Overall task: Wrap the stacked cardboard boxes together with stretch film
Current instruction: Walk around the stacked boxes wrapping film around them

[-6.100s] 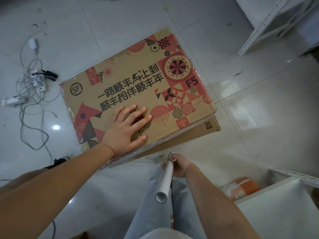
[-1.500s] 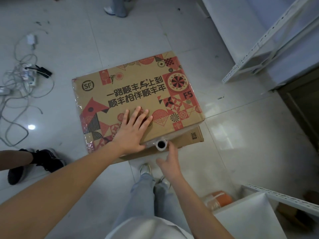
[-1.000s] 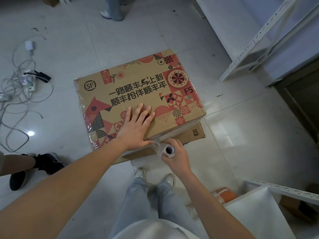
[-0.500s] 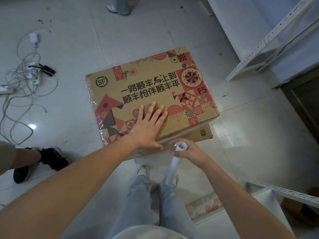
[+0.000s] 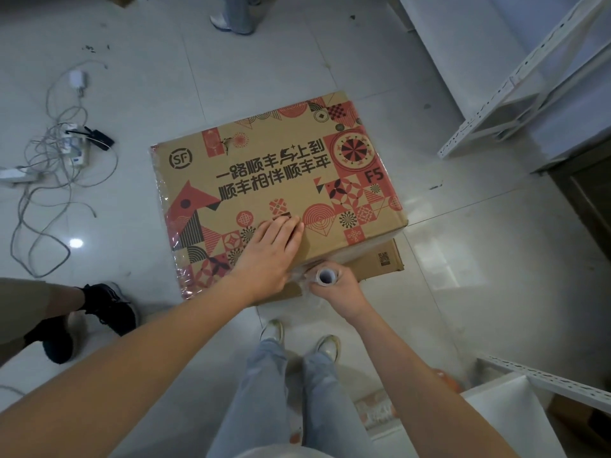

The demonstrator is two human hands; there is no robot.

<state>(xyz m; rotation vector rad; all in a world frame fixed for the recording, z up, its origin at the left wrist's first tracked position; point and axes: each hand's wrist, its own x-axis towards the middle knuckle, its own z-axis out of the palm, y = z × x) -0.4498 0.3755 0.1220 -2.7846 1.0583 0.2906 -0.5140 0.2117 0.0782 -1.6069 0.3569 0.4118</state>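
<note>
A printed brown and red cardboard box (image 5: 274, 180) lies on top of a lower brown box (image 5: 380, 259) on the tiled floor. Clear film glints along the top box's left edge (image 5: 165, 219). My left hand (image 5: 269, 252) presses flat on the top box near its front edge. My right hand (image 5: 334, 285) grips the stretch film roll (image 5: 324, 276), held upright against the front side of the boxes so that I see its hollow core end. Wrinkled film (image 5: 299, 276) runs from the roll toward my left hand.
A tangle of cables and a power strip (image 5: 59, 153) lies on the floor at the left. Another person's black shoes (image 5: 109, 309) stand at the left, a second person's feet (image 5: 234, 18) at the top. White metal shelving (image 5: 515, 94) stands right; a white surface (image 5: 496, 418) lower right.
The roll has gone from tilted down beside my legs to upright against the box front. My left hand has slid a little toward the front edge, fingers now closer together.
</note>
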